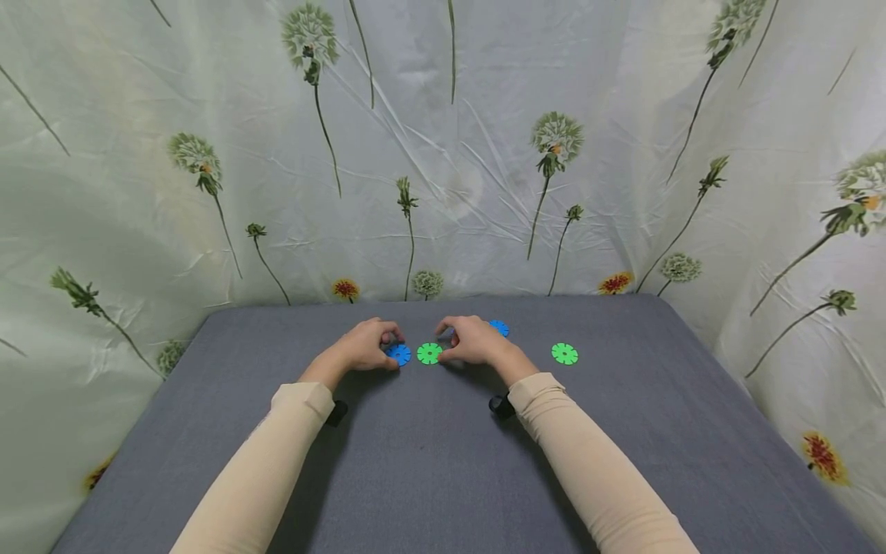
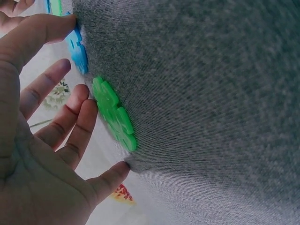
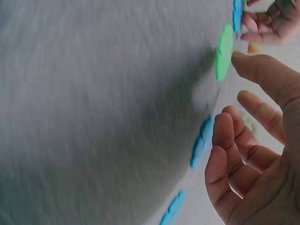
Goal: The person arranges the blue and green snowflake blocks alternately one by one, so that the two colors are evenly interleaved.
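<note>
In the head view, a grey cloth-covered table [image 1: 415, 477], with two bare hands low over its far half and flat, notched plastic discs lying around them. On the left, the left hand [image 1: 356, 346], loosely bent, fingers spread, with no firm hold on anything. Thumb tip at the edge of a blue disc [image 1: 399, 355] on the cloth; light contact or a slight gap, impossible to tell. In the left wrist view, just beside that hand's middle and ring fingertips, a green disc [image 2: 112, 112].

Between the hands, just right of the blue disc, a second green disc [image 1: 429, 353], flat on the table. At its right edge, the thumb of the right hand [image 1: 474, 338], half open, fingers curved and apart, grasping nothing. Near its little finger in the right wrist view, a second blue disc [image 3: 202, 140]; farther along, a third blue disc [image 3: 173, 208]. Well apart to the right in the head view, a third green disc [image 1: 564, 354].

Over both forearms, cream sleeves [image 1: 256, 469]. Behind the table, a pale hanging cloth [image 1: 242, 100] printed with dandelions.
</note>
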The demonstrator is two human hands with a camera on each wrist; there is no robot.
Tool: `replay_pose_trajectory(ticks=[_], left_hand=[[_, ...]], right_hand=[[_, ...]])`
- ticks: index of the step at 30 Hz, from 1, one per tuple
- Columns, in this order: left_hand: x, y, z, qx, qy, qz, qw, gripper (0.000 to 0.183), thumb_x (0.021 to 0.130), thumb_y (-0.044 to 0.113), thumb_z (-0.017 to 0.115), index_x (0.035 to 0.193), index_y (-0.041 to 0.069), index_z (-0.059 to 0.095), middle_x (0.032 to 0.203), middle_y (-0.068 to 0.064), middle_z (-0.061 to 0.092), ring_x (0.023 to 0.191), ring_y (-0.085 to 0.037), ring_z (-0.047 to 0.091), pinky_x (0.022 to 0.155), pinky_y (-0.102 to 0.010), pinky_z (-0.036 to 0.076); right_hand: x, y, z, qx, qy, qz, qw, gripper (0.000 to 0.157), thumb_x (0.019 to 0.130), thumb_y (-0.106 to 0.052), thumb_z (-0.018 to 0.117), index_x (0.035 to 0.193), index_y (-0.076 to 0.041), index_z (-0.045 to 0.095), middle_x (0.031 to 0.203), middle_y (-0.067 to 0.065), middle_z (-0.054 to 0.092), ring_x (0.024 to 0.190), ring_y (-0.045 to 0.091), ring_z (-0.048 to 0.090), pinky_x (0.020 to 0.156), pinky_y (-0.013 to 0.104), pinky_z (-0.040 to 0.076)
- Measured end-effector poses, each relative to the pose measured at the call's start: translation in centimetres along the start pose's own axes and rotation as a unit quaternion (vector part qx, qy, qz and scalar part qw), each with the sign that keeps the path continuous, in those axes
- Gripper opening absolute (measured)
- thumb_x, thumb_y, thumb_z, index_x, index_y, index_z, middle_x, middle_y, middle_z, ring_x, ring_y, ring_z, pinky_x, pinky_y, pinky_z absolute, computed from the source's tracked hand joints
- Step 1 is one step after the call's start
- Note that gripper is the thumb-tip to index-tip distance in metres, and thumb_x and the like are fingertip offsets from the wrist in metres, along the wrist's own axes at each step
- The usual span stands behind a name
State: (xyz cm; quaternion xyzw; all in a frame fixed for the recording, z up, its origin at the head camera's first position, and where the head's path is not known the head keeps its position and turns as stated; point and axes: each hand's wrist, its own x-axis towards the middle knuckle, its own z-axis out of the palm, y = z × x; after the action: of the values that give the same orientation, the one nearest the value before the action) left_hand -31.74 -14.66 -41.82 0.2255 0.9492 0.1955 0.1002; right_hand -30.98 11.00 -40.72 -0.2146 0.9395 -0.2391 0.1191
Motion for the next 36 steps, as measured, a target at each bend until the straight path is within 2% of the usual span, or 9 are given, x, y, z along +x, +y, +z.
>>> replay_pose_trajectory(ticks=[5,11,14,20,24,31,36], left_hand=[[-0.1,0.0,-0.1,0.006,-0.004,0.007,0.9999,0.043,0.086,0.024,0.087,0.126,0.015,0.073,0.112,-0.011,0.062,0.102,-0.026,0.056,0.092,-0.049,0.050],[0.0,0.5,-0.4,0.003,-0.004,0.006,1.0000,0.049,0.090,0.033,0.088,0.132,0.016,0.072,0.122,-0.014,0.066,0.112,-0.030,0.062,0.100,-0.053,0.053],[0.3,1.1,-0.3,-0.001,0.002,0.015,0.9999,0.052,0.090,0.036,0.089,0.134,0.014,0.072,0.125,-0.014,0.066,0.115,-0.031,0.064,0.101,-0.054,0.054],[1.1,2.3,0.4,-0.007,0.003,0.028,0.9996,0.048,0.091,0.036,0.088,0.132,0.013,0.075,0.123,-0.012,0.067,0.115,-0.030,0.065,0.100,-0.052,0.055],[1.6,2.8,0.9,0.005,0.000,0.022,0.9997,0.048,0.092,0.038,0.087,0.134,0.015,0.075,0.124,-0.011,0.068,0.116,-0.029,0.066,0.100,-0.052,0.056],[2.2,3.6,1.5,0.018,-0.002,0.003,0.9998,0.045,0.092,0.040,0.087,0.132,0.020,0.077,0.120,-0.007,0.068,0.113,-0.025,0.066,0.099,-0.053,0.055],[2.4,3.7,1.5,0.021,-0.002,-0.004,0.9998,0.043,0.091,0.038,0.088,0.130,0.021,0.079,0.118,-0.005,0.068,0.110,-0.023,0.066,0.097,-0.051,0.056]], right_hand=[[-0.4,1.3,-1.5,-0.015,0.016,0.029,0.999,0.047,0.096,-0.027,0.084,0.139,-0.015,0.070,0.111,0.007,0.071,0.090,0.019,0.066,0.079,0.038,0.055],[-0.5,2.8,-2.5,-0.033,0.023,0.045,0.998,0.047,0.096,-0.026,0.084,0.139,-0.014,0.070,0.129,0.012,0.072,0.120,0.029,0.068,0.101,0.050,0.056],[-0.4,3.2,-2.5,-0.037,0.022,0.049,0.998,0.048,0.096,-0.027,0.084,0.140,-0.013,0.070,0.136,0.015,0.071,0.128,0.032,0.066,0.108,0.052,0.054],[0.0,3.7,-2.1,-0.053,0.018,0.057,0.997,0.049,0.098,-0.031,0.082,0.142,-0.014,0.070,0.141,0.015,0.071,0.132,0.033,0.066,0.111,0.051,0.054],[0.2,3.8,-1.9,-0.067,0.018,0.061,0.996,0.051,0.099,-0.034,0.080,0.144,-0.015,0.069,0.143,0.014,0.070,0.133,0.033,0.065,0.112,0.052,0.053],[0.5,4.0,-1.6,-0.089,0.018,0.071,0.993,0.055,0.099,-0.040,0.079,0.148,-0.018,0.067,0.145,0.011,0.066,0.137,0.036,0.058,0.116,0.063,0.045],[0.6,3.9,-1.5,-0.092,0.015,0.075,0.993,0.055,0.099,-0.041,0.079,0.148,-0.018,0.067,0.146,0.012,0.061,0.140,0.038,0.054,0.118,0.063,0.043]])
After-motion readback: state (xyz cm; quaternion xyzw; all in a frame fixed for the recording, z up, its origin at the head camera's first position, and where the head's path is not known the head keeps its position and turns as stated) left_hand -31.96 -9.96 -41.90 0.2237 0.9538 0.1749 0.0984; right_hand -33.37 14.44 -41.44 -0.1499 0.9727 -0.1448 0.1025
